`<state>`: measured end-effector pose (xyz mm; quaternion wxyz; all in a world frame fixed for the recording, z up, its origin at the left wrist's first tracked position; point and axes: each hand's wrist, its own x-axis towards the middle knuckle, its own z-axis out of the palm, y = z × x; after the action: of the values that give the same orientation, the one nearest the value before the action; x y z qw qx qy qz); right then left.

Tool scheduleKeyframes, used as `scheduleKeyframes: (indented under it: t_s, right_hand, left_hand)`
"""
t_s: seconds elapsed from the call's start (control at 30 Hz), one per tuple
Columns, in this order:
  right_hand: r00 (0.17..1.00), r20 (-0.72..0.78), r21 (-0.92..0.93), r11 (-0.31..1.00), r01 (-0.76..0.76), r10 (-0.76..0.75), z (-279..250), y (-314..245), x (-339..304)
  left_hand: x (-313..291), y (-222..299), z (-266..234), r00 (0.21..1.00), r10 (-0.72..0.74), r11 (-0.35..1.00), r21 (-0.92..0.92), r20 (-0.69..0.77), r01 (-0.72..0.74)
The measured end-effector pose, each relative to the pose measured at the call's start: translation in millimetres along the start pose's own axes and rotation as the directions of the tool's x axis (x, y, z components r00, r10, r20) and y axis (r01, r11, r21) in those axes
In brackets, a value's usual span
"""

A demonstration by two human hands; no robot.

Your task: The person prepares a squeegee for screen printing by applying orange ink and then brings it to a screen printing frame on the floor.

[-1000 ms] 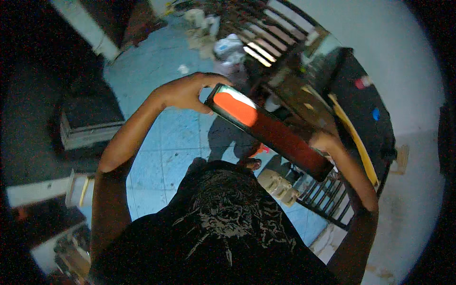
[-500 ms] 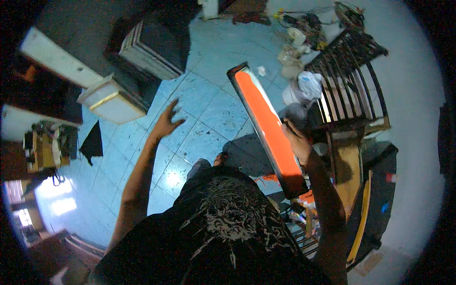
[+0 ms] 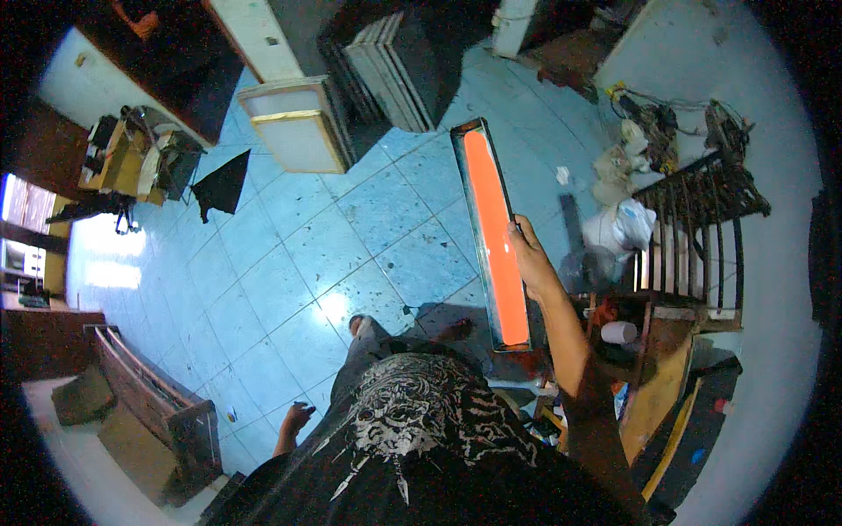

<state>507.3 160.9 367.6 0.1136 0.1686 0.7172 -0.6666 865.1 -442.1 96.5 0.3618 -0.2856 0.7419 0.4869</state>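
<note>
My right hand (image 3: 531, 261) grips the right long edge of a long, narrow dark-rimmed tray (image 3: 484, 237). Inside the tray lies a smooth, bright orange layer (image 3: 500, 254) that looks like paint. The tray is held out in front of me above the tiled floor, its far end leaning slightly left. My left hand (image 3: 296, 424) hangs low beside my left hip, apart from the tray. Its fingers look loosely stretched, and nothing clear shows in them.
Framed panels (image 3: 298, 140) lean at the far left of the blue tiled floor (image 3: 289, 263). A dark slatted rack (image 3: 693, 228) and a white bag (image 3: 627, 223) stand at the right. A wooden bench (image 3: 158, 386) is at the lower left, and a cluttered box (image 3: 123, 162) farther back.
My view has turned rightward. The tray now stands more upright in the picture, still in my right hand. My left hand has dropped from in front of me to my hip.
</note>
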Motion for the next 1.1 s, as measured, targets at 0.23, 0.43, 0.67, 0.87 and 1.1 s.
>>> scheduleKeyframes:
  t_s: [0.23,0.43,0.67,0.87,1.1]
  right_hand:
    - [0.998,0.053,0.053,0.998,0.039,-0.042,167.7,2.6,30.8]
    - [0.997,0.074,0.183,0.983,-0.021,0.008,329.4,2.8,34.9]
    - [0.993,0.116,0.218,0.974,-0.058,0.033,464.7,6.4,65.3]
    - [0.993,0.111,0.291,0.954,-0.077,0.046,542.4,-15.8,104.8]
    - [0.997,-0.015,0.410,0.910,-0.062,0.074,624.0,-18.5,203.7]
  left_hand:
    - [40.5,2.6,-55.1,0.996,0.072,0.994,-0.078,-0.049,-0.076]
    - [-15.3,-91.8,-205.8,0.927,-0.085,0.988,-0.154,-0.364,0.031]
    - [-8.5,-96.4,-356.0,0.857,0.006,0.993,-0.097,-0.515,-0.065]
    - [91.4,46.6,-475.5,0.856,0.245,0.959,-0.014,-0.455,-0.282]
    - [197.3,116.4,-607.1,0.830,0.362,0.929,0.095,-0.425,-0.357]
